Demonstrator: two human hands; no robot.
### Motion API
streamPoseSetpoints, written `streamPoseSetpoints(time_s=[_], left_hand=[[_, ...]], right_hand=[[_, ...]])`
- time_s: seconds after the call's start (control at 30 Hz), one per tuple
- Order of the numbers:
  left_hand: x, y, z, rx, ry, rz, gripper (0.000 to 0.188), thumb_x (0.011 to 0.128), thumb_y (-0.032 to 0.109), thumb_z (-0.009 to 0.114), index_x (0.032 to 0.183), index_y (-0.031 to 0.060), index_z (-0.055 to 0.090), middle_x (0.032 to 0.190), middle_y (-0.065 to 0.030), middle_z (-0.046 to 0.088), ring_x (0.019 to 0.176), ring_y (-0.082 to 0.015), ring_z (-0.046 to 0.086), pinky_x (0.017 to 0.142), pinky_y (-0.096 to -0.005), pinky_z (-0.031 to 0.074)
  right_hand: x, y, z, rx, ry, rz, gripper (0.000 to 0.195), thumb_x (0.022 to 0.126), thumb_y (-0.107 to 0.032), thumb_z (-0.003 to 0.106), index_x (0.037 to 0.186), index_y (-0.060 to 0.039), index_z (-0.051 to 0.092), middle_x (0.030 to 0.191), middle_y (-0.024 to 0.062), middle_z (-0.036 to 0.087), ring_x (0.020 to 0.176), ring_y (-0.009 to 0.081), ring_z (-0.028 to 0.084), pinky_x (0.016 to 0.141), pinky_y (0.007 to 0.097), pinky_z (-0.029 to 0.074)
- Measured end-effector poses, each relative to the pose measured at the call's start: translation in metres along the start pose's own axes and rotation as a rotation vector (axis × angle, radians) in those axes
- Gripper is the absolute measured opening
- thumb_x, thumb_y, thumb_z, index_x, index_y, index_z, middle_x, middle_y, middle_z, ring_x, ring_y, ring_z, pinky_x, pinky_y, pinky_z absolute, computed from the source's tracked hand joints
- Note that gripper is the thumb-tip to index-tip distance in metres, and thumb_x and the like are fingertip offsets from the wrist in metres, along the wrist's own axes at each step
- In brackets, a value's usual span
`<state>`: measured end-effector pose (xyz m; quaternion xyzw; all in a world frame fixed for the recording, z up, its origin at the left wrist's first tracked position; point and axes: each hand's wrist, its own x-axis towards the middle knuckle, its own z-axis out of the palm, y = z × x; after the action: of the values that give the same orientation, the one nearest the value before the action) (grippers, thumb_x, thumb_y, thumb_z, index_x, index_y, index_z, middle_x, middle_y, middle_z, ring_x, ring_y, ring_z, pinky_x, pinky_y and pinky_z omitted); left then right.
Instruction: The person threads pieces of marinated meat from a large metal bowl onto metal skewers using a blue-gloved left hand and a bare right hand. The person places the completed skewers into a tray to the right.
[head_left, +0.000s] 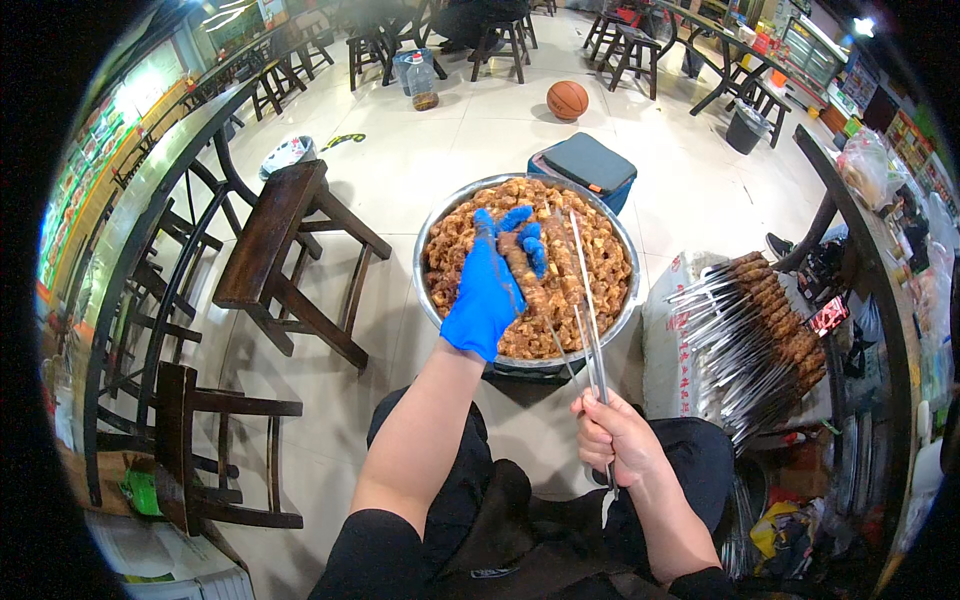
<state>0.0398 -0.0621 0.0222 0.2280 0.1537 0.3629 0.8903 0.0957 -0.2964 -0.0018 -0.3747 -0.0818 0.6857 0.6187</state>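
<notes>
Before me stands a wide metal basin (634, 289) heaped with chunks of marinated meat (465, 206). My left hand (484, 292), in a blue glove, reaches over the meat, its fingers curled around a meat-covered skewer (529, 277). Nearer my lap, my bare right hand (619, 439) grips several metal skewers (592, 352) at their handle ends. At least one of these, beside the glove, also carries meat. Bare blades show among them. Motion blurs the glove and the meat, so exactly which skewer it encloses is partly hidden.
Loaded meat skewers (780, 315) lie piled on a white foam box (664, 352) at my right. A blue cooler bag (589, 165) sits behind the basin. Left are a wooden stool (274, 232) and a long table (161, 202). A basketball (567, 100) rests on the floor ahead.
</notes>
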Motion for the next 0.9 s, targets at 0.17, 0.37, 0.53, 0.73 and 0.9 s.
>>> streamPoseSetpoints(time_s=[0.17, 0.37, 0.53, 0.73, 0.9], left_hand=[[0.007, -0.008, -0.018, 0.185, 0.129, 0.123, 0.044, 0.096, 0.054, 0.038, 0.080, 0.0153, 0.050, 0.062, 0.0023, 0.040, 0.052, -0.0094, 0.034, 0.048, -0.0253, 0.028], [0.006, 0.011, 0.000, 0.130, 0.208, 0.133, 0.049, 0.097, 0.053, 0.035, 0.076, 0.0100, 0.044, 0.066, -0.0038, 0.046, 0.060, -0.0158, 0.045, 0.057, -0.0327, 0.042], [0.038, 0.028, -0.074, -0.157, -0.549, 0.018, 0.048, 0.099, 0.049, 0.032, 0.076, 0.0098, 0.047, 0.068, -0.0047, 0.048, 0.061, -0.0184, 0.047, 0.058, -0.0344, 0.044], [-0.007, 0.001, -0.006, -0.131, 0.152, -0.102, 0.055, 0.095, 0.056, 0.035, 0.099, 0.0056, 0.056, 0.086, -0.0105, 0.061, 0.075, -0.0244, 0.060, 0.070, -0.0373, 0.052], [0.013, -0.019, -0.043, -0.367, -0.670, -0.377, 0.055, 0.094, 0.061, 0.031, 0.092, 0.0115, 0.056, 0.070, 0.0008, 0.052, 0.060, -0.0150, 0.046, 0.050, -0.0312, 0.037]], right_hand=[[0.009, 0.015, 0.003, -0.301, 0.142, -0.140, 0.015, 0.099, -0.019, 0.046, 0.096, -0.0055, 0.053, 0.056, -0.0055, 0.036, 0.046, 0.0042, 0.029, 0.041, 0.0209, 0.024], [0.016, 0.028, -0.001, -0.714, 0.383, -0.414, 0.013, 0.098, -0.017, 0.049, 0.095, -0.0052, 0.054, 0.061, -0.0063, 0.040, 0.053, 0.0029, 0.037, 0.048, 0.0196, 0.031], [0.012, 0.021, 0.008, -0.392, 0.128, -0.208, 0.015, 0.098, -0.019, 0.048, 0.096, -0.0044, 0.051, 0.058, -0.0059, 0.037, 0.046, 0.0031, 0.031, 0.041, 0.0204, 0.024], [0.012, 0.011, 0.001, -0.232, 0.089, -0.214, 0.017, 0.099, -0.021, 0.046, 0.098, -0.0036, 0.048, 0.055, -0.0063, 0.032, 0.043, 0.0031, 0.025, 0.040, 0.0212, 0.019], [0.018, 0.015, 0.008, -0.319, 0.160, -0.261, 0.015, 0.099, -0.019, 0.045, 0.100, -0.0044, 0.047, 0.056, -0.0062, 0.031, 0.043, 0.0034, 0.024, 0.040, 0.0211, 0.019]])
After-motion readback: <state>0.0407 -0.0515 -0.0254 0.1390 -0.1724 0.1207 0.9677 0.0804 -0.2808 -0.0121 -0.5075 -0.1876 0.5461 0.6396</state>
